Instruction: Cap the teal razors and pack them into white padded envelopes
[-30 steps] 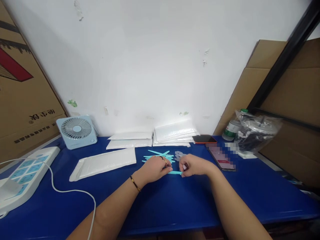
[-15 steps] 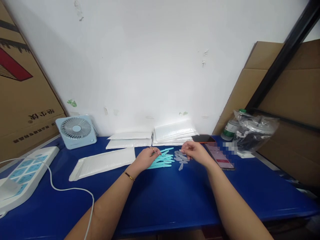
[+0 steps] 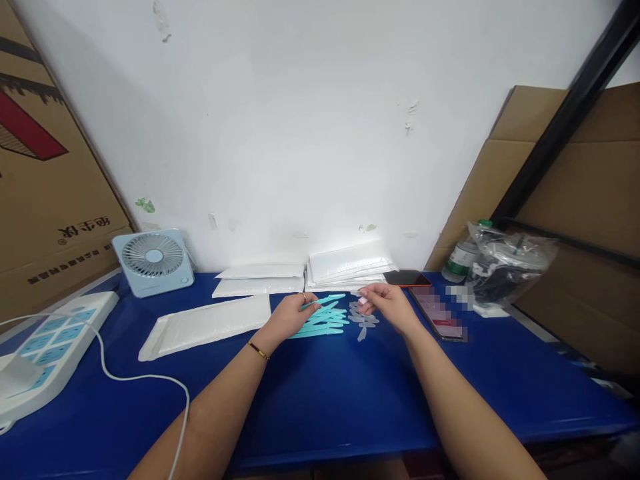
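A small heap of turquoise strips (image 3: 325, 321) lies on the blue table (image 3: 320, 400), with a heap of pale grey translucent strips (image 3: 364, 320) just to its right. My left hand (image 3: 287, 315) is closed and pinches one turquoise strip (image 3: 327, 299) by its left end, lifted slightly above the heap. My right hand (image 3: 386, 303) hovers over the grey strips with fingertips pinched on a small pale piece, too small to name. The two hands are a short gap apart.
White padded envelopes lie flat (image 3: 207, 325) and in stacks (image 3: 347, 267) by the wall. A small fan (image 3: 154, 261) and a power strip (image 3: 45, 347) with a white cable stand at left. Two phones (image 3: 437, 310), a bottle and a plastic bag (image 3: 505, 263) sit right. Cardboard boxes flank both sides.
Both hands moved from the near side of the strips back to the heaps. The left hand picked up a turquoise strip; the right pinched a pale piece above the grey ones.
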A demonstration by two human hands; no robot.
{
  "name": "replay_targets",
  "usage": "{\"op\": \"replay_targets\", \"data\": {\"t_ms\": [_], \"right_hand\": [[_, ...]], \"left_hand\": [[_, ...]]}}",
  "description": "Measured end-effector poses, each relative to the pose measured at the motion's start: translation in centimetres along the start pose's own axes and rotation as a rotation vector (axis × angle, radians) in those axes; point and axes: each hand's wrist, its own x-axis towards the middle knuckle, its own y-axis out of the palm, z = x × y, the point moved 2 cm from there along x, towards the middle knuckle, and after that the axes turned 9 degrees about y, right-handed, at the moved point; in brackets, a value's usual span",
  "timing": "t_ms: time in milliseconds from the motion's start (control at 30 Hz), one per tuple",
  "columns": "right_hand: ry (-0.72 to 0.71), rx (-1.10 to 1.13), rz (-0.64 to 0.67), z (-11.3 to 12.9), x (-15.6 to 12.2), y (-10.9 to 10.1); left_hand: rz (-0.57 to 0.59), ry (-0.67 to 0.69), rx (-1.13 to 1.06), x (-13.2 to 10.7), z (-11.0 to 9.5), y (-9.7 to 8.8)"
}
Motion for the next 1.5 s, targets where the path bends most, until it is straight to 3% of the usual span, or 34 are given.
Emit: {"op": "replay_targets", "data": {"t_ms": [333,600,800,933,1133,1300,1500], "right_hand": [[-0.054,0.047,0.143,0.1,-0.5,2.3],[-0.059,0.026,0.099,0.7,-0.7,1.6],[-0.025,-0.003,0.195,0.3,-1.0,3.0],[-0.026,-0.17,0.28,0.8,-1.4,2.5],[-0.174,-0.756,0.348,0.6,-1.5,-0.7],[-0.122,-0.901,0.389,-0.9,-0.9,-0.5],[-0.078,-0.863,0.358,-0.8,-1.0,0.0]], "left_hand": [[0.038,0.057,-0.009,-0.1,-0.5,0.1],[0.038,0.025,-0.043,-0.1,-0.4,0.1],[0.072,0.054,-0.042,-0.1,-1.0,0.2],[0.14,0.049,0.006,-0.4,-1.5,0.5],[0.381,0.083,0.195,-1.5,-2.5,1.3],[0.288,0.076,0.426,-1.1,-2.3,1.0],[0.296,0.154,0.604,-0.6,-1.9,1.0]]}}
